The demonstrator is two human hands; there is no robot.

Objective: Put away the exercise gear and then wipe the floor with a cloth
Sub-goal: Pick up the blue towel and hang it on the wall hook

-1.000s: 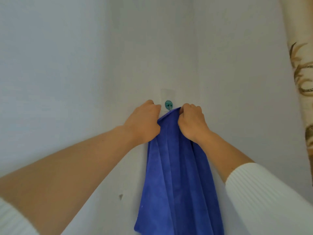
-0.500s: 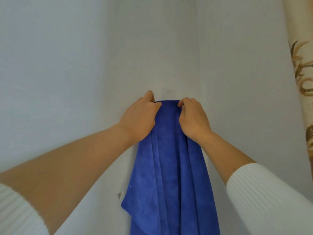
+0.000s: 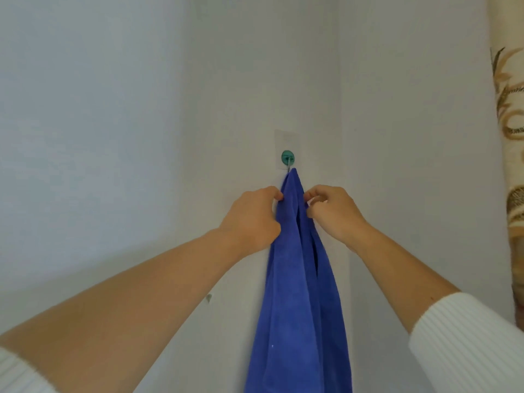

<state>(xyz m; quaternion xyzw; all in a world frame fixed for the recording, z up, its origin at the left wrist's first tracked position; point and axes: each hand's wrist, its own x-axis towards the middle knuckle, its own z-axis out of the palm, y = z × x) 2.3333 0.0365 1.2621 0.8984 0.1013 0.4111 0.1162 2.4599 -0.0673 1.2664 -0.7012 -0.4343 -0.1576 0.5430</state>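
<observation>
A long blue cloth (image 3: 297, 293) hangs down the white wall from a small green hook (image 3: 287, 158), its top caught on the hook's metal prong. My left hand (image 3: 252, 219) pinches the cloth's left edge just below the hook. My right hand (image 3: 333, 212) pinches the right edge at the same height. The cloth's lower end runs out of the bottom of the frame. No exercise gear is in view.
The hook sits on a clear adhesive patch (image 3: 283, 140) near a wall corner (image 3: 340, 109). A cream curtain with a brown leaf pattern (image 3: 510, 137) hangs along the right edge. A small mark (image 3: 209, 298) shows on the wall at lower left.
Both hands slid down from the cloth's top edge. The hook, covered half a second ago, shows again with the cloth hung from it in a narrow bunch.
</observation>
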